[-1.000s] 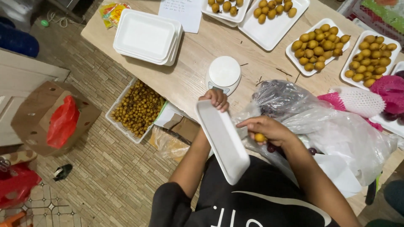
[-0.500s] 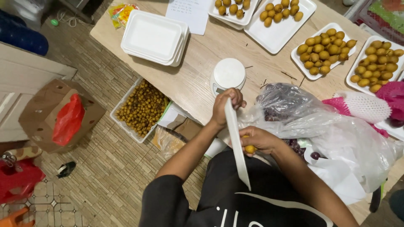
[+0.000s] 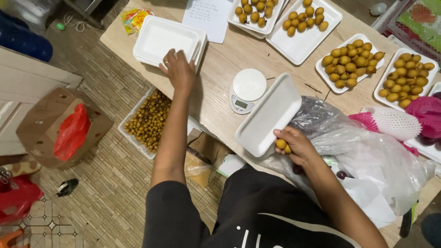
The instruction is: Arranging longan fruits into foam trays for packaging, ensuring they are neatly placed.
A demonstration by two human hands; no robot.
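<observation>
A white foam tray [image 3: 268, 115] tilts, empty, just beside the white kitchen scale [image 3: 246, 90]. Small yellow-brown fruits [image 3: 282, 145] press against its near edge. A stack of white foam trays [image 3: 161, 39] lies flat, left of the scale.

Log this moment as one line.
left hand: on stack of white foam trays | right hand: holds empty foam tray plus yellow fruit | scale: bare
</observation>
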